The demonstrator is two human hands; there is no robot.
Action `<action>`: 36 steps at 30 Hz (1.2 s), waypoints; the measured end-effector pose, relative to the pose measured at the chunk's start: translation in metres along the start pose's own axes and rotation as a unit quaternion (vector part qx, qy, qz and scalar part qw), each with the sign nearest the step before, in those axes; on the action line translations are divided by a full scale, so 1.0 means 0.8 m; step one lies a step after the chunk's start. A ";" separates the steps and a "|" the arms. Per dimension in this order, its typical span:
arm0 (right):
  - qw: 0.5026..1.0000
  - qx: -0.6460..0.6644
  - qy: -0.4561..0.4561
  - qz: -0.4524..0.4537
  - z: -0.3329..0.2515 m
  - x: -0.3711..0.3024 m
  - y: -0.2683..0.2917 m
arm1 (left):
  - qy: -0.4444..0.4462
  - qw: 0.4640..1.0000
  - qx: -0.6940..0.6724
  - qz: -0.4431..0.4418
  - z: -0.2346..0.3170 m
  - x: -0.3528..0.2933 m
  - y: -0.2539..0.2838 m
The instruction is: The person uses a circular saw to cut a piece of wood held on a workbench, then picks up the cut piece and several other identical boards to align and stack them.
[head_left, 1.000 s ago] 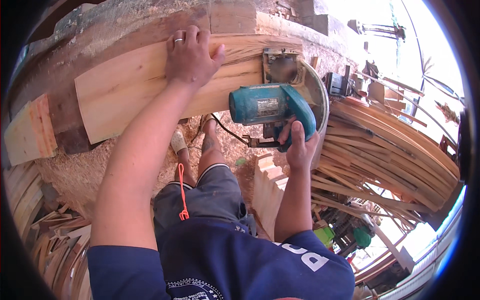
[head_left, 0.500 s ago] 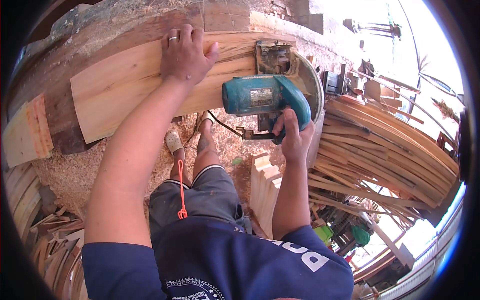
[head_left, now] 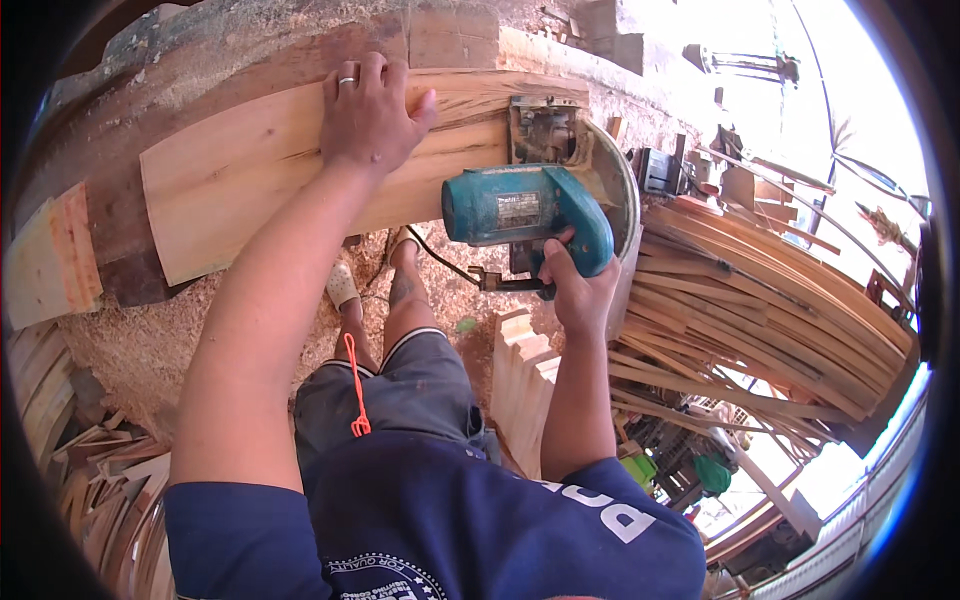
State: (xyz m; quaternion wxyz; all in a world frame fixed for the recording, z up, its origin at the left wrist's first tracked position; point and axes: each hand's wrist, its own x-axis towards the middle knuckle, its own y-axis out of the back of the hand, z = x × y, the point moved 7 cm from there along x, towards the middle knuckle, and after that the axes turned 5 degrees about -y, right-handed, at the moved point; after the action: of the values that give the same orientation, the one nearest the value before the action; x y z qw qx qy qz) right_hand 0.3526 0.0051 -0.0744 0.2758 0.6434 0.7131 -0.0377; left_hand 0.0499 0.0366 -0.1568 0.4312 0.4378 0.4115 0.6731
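My left hand (head_left: 372, 118) lies on a wide pale board (head_left: 240, 165), its fingers stretched toward the far edge and its thumb apart. A ring is on one finger. My right hand (head_left: 582, 278) is wrapped round the rear handle of a teal circular saw (head_left: 485, 205). The saw rests over the board's right end, with its base plate and guard on the wood. The blade and the line where it meets the wood are hidden from me. A dark power cord (head_left: 440, 252) runs from the saw's handle down toward the floor.
The board lies on a sawdust-covered workbench (head_left: 170, 65). Cut wood pieces (head_left: 55, 255) sit at the left. Stacked wooden strips (head_left: 760, 300) fill the right side. Shaped wood pieces (head_left: 520, 375) stand beside my right forearm. Shavings (head_left: 130, 350) cover the floor round my feet.
The saw and my right hand have shifted slightly nearer to my body across the board. My left hand keeps its place on the wood.
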 end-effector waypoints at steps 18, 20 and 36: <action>1.000 0.000 0.010 0.004 -0.013 0.020 -0.011 | -0.009 1.000 0.017 0.024 0.001 0.001 0.001; 1.000 0.000 0.013 0.000 -0.014 0.025 -0.012 | -0.002 1.000 0.012 -0.001 0.001 0.000 -0.002; 1.000 0.008 0.017 -0.015 -0.027 0.056 -0.027 | 0.000 1.000 0.000 -0.017 -0.001 0.001 -0.001</action>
State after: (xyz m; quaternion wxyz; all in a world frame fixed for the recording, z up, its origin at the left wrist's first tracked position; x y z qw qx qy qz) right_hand 0.3244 0.0504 -0.0824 0.2577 0.6354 0.7270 -0.0366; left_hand 0.0493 0.0378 -0.1573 0.4430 0.4306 0.4186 0.6657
